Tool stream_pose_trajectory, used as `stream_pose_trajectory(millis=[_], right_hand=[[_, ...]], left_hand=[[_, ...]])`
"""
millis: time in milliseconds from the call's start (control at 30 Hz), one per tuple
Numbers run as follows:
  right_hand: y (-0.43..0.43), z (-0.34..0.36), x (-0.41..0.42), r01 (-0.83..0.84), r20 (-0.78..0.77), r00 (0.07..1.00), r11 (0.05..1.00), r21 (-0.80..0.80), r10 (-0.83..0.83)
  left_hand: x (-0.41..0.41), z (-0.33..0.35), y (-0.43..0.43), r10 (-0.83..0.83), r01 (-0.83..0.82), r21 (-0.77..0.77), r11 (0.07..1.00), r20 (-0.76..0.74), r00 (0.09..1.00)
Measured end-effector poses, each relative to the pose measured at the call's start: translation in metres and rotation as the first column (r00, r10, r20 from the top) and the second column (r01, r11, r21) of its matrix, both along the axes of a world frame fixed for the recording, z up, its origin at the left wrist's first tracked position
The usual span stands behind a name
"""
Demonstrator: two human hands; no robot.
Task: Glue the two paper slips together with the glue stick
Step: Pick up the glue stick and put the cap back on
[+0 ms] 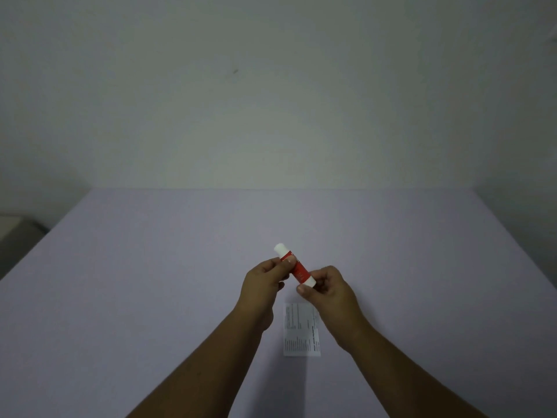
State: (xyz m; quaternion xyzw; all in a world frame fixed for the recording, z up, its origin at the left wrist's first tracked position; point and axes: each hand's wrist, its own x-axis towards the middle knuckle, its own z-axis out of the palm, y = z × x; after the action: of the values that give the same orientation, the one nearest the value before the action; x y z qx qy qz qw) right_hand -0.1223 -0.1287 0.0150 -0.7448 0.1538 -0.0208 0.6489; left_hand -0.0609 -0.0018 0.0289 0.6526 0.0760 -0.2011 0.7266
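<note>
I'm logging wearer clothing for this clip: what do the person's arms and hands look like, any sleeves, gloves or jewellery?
Both forearms are bare up to the frame's bottom edge, with no sleeves in view. The left hand and right hand wear no gloves, and no rings, watch or bracelet show. Fingernails look short and unpainted.

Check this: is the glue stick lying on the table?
No, both the left hand and right hand hold the glue stick above it.
</note>
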Motion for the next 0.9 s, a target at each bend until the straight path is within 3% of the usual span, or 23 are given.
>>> stream_pose_trajectory(millis=[133,267,333,433,533,600,700,767,900], right_hand=[[-0.005,0.006,-0.002,-0.039,-0.136,0.987,0.950,0.309,0.085],[-0.007,0.004,-0.003,0.025,-0.012,1.000,0.999,0.045,-0.024],[-0.010,0.005,-0.001,0.032,-0.013,0.999,0.999,0.017,-0.031],[-0.013,0.007,-0.001,-0.064,-0.119,0.989,0.977,0.202,0.089],[-0.012,0.006,-0.003,-0.047,-0.104,0.990,0.931,0.361,0.090],[-0.010,0.003,-0.004,-0.017,-0.062,0.997,0.967,0.254,0.034],[-0.008,0.001,-0.002,0.016,0.032,0.999,0.994,-0.111,-0.012],[-0.007,0.002,-0.001,0.022,0.054,0.998,0.982,-0.186,-0.012],[-0.009,0.004,-0.003,-0.042,-0.092,0.994,0.982,0.186,0.060]], left_hand=[[0.001,0.003,0.000,0.003,-0.003,-0.003,1.000,0.017,1.000],[0.001,0.004,-0.002,0.015,-0.015,0.022,1.000,0.007,1.000],[0.001,0.005,-0.001,0.032,-0.032,0.019,0.999,-0.007,0.999],[0.003,0.005,0.000,0.035,-0.036,-0.003,0.999,-0.009,0.999],[0.001,0.004,-0.002,0.017,-0.017,0.004,1.000,-0.008,1.000],[0.001,0.005,-0.005,0.028,-0.027,0.010,1.000,-0.010,1.000],[0.001,0.004,-0.008,0.044,-0.043,0.038,0.998,-0.021,0.999],[0.000,0.005,-0.009,0.043,-0.042,0.042,0.998,-0.027,0.999],[0.002,0.007,-0.009,0.040,-0.040,0.032,0.999,-0.004,0.999]])
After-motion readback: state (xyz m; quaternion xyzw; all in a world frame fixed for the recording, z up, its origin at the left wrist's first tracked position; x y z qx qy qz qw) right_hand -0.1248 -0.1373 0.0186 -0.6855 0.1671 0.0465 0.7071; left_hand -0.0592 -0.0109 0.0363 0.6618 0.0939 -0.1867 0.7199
